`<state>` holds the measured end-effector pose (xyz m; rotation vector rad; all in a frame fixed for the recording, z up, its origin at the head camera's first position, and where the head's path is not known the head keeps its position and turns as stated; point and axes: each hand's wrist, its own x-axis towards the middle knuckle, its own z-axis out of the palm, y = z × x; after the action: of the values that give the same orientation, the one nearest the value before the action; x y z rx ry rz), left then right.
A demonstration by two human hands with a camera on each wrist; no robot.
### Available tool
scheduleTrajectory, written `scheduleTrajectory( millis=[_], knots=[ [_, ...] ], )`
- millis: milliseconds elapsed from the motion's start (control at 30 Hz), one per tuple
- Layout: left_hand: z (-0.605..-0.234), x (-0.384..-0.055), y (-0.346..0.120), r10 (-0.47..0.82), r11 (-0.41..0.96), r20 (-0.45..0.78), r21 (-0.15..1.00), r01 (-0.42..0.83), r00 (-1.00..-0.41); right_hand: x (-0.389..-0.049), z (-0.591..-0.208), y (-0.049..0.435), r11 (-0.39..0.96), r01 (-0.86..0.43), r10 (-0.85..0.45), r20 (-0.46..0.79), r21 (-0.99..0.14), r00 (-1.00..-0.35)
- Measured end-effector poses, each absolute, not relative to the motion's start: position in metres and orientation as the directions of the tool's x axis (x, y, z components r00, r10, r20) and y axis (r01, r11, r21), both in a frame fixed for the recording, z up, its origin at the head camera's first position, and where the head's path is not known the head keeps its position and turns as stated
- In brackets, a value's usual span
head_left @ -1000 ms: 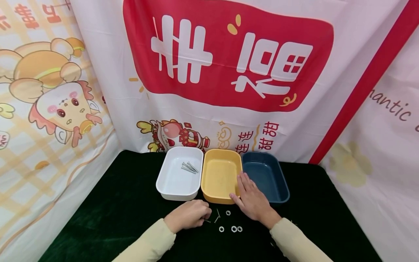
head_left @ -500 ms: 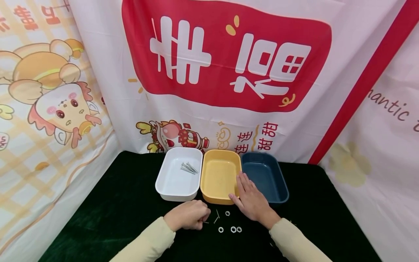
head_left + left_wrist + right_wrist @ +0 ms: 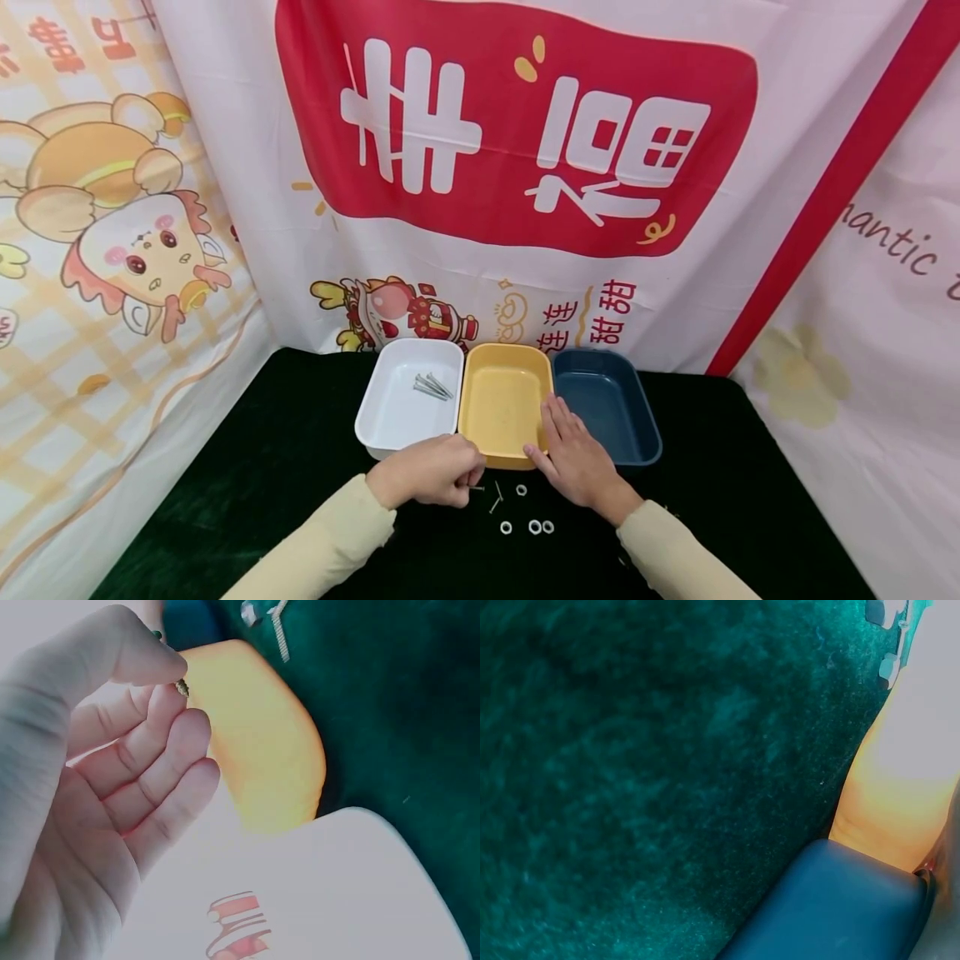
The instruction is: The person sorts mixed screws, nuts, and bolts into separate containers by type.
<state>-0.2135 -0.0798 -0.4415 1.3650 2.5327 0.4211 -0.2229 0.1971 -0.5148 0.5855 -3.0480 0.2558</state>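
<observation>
My left hand [image 3: 433, 469] pinches a small screw [image 3: 477, 488] between thumb and forefinger, just in front of the white tray [image 3: 365, 421]. In the left wrist view the screw's threaded tip [image 3: 182, 688] pokes out below the thumb; most of it is hidden. My right hand [image 3: 576, 454] lies with straight fingers across the adjoining rims of the yellow tray [image 3: 501, 458] and the blue tray [image 3: 651, 429]. Two screws [image 3: 498, 497] lie on the dark green cloth beside several nuts, one nut [image 3: 521, 490] near the yellow tray and another nut [image 3: 506, 527] nearer me.
Several long screws [image 3: 432, 386] lie inside the white tray. The three trays stand side by side at the back of the cloth-covered table [image 3: 225, 483], against a printed curtain [image 3: 525, 125]. Printed fabric also hangs on both sides.
My left hand has lifted the screw off the cloth and moved slightly away from me, toward the white tray. My right hand has stayed in place.
</observation>
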Motion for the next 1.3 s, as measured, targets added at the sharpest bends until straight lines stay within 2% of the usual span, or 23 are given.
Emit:
scheduleTrajectory(
  millis=[467, 767, 1033, 1300],
  knots=[
    [-0.420, -0.253, -0.072, 0.818, 0.555, 0.029, 0.225, 0.801, -0.575, -0.223, -0.515, 0.197, 0.914, -0.375, -0.372, 0.050, -0.157, -0.927],
    [-0.425, -0.281, -0.061, 0.774, 0.603, 0.114, 0.170, 0.780, -0.623, -0.223, -0.516, 0.198, 0.912, -0.383, -0.379, 0.053, -0.146, -0.924],
    [-0.427, -0.295, -0.053, 0.749, 0.627, 0.167, 0.135, 0.767, -0.641, -0.224, -0.516, 0.198, 0.913, -0.380, -0.377, 0.047, -0.146, -0.925],
    [-0.429, -0.306, -0.043, 0.719, 0.666, 0.150, 0.131, 0.734, -0.679, -0.224, -0.516, 0.198, 0.916, -0.373, -0.371, 0.046, -0.145, -0.928]
  ],
)
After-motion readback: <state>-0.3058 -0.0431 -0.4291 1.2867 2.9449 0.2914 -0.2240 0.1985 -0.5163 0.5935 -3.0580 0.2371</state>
